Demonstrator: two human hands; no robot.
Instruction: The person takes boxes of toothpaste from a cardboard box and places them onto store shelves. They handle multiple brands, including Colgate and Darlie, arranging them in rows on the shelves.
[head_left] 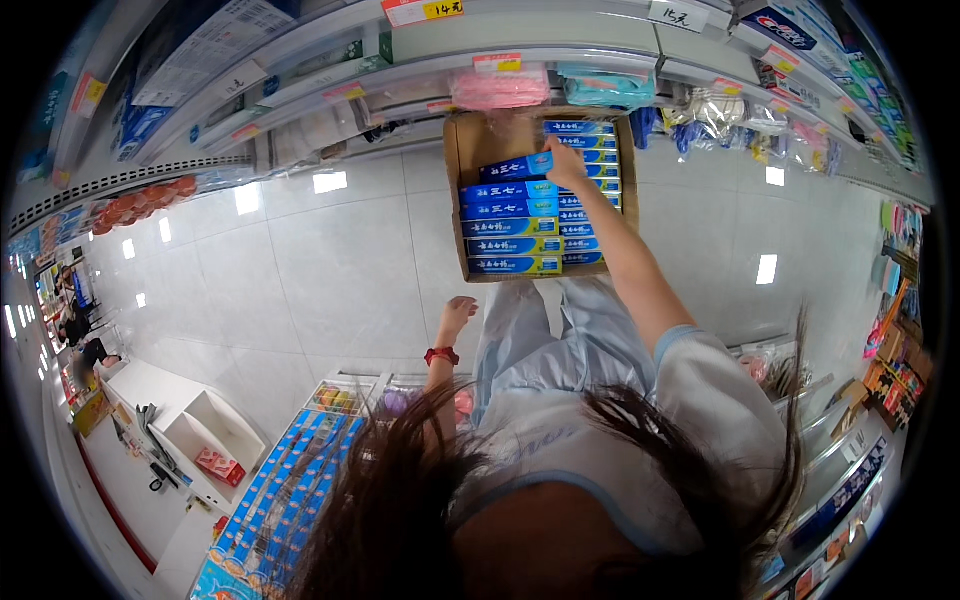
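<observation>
An open cardboard box (pixel 482 138) stands before my legs at the shelf's foot, with blue toothpaste boxes stacked in two columns inside. My right hand (pixel 567 165) reaches into it, fingers closed on the right end of a blue toothpaste box (pixel 512 168). That toothpaste box lies slightly tilted above the left column, where bare cardboard shows behind it. My left hand (pixel 458 312), a red band at its wrist, hangs below the cardboard box's left front corner. Its fingers are loosely bent and apart, with nothing visible in them.
Shelves (pixel 560 35) with cartons and price tags curve across the far side. Pink packs (pixel 500 88) and teal packs (pixel 607 88) sit just above the cardboard box. Blue patterned goods (pixel 285 480) and a white cabinet (pixel 215 425) stand at the lower left.
</observation>
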